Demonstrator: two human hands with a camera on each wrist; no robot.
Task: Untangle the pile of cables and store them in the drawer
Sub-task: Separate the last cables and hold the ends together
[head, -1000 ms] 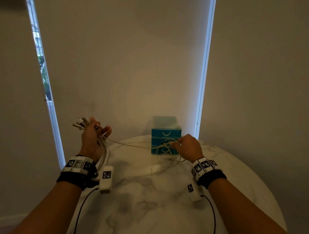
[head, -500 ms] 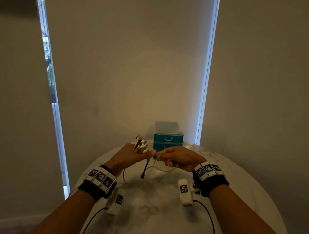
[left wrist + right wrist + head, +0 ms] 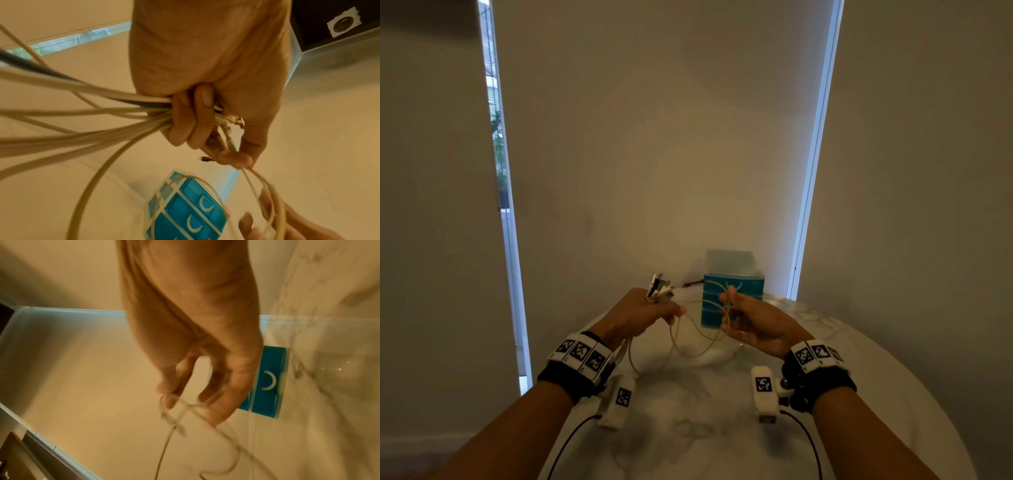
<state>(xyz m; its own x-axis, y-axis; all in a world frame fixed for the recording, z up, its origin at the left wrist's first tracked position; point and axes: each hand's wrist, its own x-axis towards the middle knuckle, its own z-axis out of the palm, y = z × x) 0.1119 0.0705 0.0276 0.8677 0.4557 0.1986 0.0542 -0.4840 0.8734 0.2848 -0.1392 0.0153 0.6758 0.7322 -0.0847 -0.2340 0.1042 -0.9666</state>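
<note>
My left hand [image 3: 654, 313] [image 3: 203, 123] grips a bundle of pale cables [image 3: 82, 113] with one dark cable among them, above the marble table. Their plug ends [image 3: 659, 286] stick up out of the fist. One thin cream cable [image 3: 695, 339] leaves the left fingertips and sags in loops across to my right hand [image 3: 739, 315] [image 3: 193, 395], which holds it looped over the fingers with the thumb against it. The blue drawer unit [image 3: 743, 294] [image 3: 185, 211] [image 3: 269, 381] stands just behind the right hand, all its drawers pushed in.
The round marble table [image 3: 688, 428] ends close to the wall; the drawer unit sits at its far edge. A dark cable end [image 3: 691, 283] lies on the table left of the unit. Roller blinds [image 3: 654, 137] cover the windows behind.
Over the last second my hands came together in front of the drawer unit. They have now drawn slightly apart, and the right hand has risen with the cream cable looped on its fingers.
</note>
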